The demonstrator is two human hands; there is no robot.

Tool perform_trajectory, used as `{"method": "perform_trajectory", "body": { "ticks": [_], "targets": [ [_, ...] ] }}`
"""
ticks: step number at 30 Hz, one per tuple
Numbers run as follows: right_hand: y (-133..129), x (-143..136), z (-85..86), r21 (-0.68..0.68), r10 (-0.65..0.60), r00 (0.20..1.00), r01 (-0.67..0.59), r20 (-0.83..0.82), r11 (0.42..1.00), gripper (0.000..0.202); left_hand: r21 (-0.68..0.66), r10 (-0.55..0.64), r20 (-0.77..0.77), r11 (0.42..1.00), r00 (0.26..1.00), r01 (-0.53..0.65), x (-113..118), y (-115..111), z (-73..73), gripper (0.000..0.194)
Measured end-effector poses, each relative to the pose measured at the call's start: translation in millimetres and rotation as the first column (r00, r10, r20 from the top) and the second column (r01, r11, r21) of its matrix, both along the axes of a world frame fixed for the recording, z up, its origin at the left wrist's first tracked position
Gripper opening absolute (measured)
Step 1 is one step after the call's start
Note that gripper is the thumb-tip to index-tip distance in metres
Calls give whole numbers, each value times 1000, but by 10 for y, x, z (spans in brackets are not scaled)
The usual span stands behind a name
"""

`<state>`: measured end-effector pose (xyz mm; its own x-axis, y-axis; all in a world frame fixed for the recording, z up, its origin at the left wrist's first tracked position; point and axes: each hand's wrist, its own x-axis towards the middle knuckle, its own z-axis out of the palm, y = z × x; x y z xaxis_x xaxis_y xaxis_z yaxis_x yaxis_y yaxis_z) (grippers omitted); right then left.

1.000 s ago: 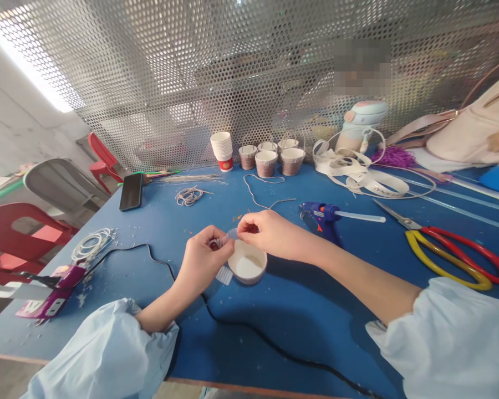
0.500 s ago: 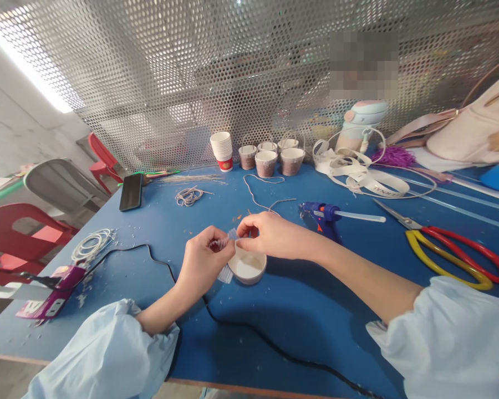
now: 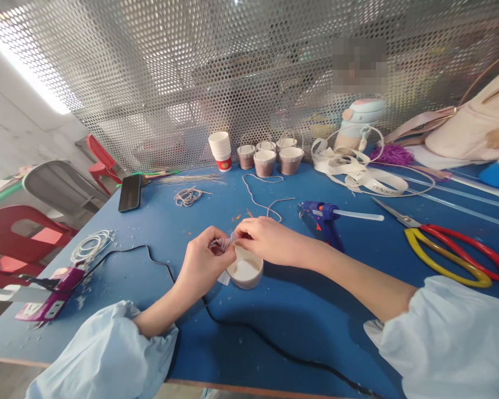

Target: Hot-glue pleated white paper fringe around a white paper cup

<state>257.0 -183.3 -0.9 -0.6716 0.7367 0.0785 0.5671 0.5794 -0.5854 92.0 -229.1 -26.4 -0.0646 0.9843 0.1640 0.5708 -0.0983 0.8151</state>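
A small round white-lined cup [image 3: 246, 272] stands in front of me, tilted slightly, between my two hands. My left hand [image 3: 205, 263] is closed in a pinch on a pale pleated ribbon [image 3: 221, 244] at the cup's left rim; a flat end of that ribbon shows below the fingers. From the right, my right hand [image 3: 268, 239] pinches at the far-left rim, where the ribbon meets the cup. Its fingertips are partly hidden, and so is that part of the rim.
A blue glue gun [image 3: 322, 213] lies to the right, near large red-and-yellow scissors [image 3: 444, 252]. Behind are several wrapped cups [image 3: 265, 163], stacked paper cups [image 3: 219, 147] and white ribbon [image 3: 357, 172]. A black cable [image 3: 249, 328] crosses the blue table [image 3: 316, 343]; a phone [image 3: 130, 193] lies left.
My right fingers have closed in toward the left hand at the rim. The cup has shifted slightly left and toward me, its opening turned a little.
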Motion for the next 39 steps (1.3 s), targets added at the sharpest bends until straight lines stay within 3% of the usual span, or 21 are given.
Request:
{"method": "perform_trajectory", "body": {
  "ticks": [8, 15, 21, 28, 33, 39],
  "targets": [
    [38, 111, 132, -283, 27, 999, -37, -38, 959, 23, -14, 25, 28, 1000, 999, -24, 4, -12, 4, 7],
    [-21, 32, 49, -160, -36, 999, 30, -34, 987, 13, 10, 9, 3, 1000, 1000, -9, 19, -13, -8, 7],
    [-58, -30, 13, -5, -36, 999, 36, 2, 999, 18, 3, 3, -7, 1000, 1000, -3, 14, -18, 9, 7],
    [-68, 3, 55, -96, -93, 996, 91, -14, 991, 18, -2, 31, 53, 1000, 998, -31, 12, -16, 41, 6],
    [-74, 38, 90, -174, -59, 998, 55, -18, 983, 8, -3, 24, 64, 1000, 998, -23, 15, -17, 20, 7],
    [-83, -22, 51, -81, -114, 993, 112, -24, 990, 16, -17, 13, 48, 1000, 999, -13, 18, -25, 36, 8]
  ]
}}
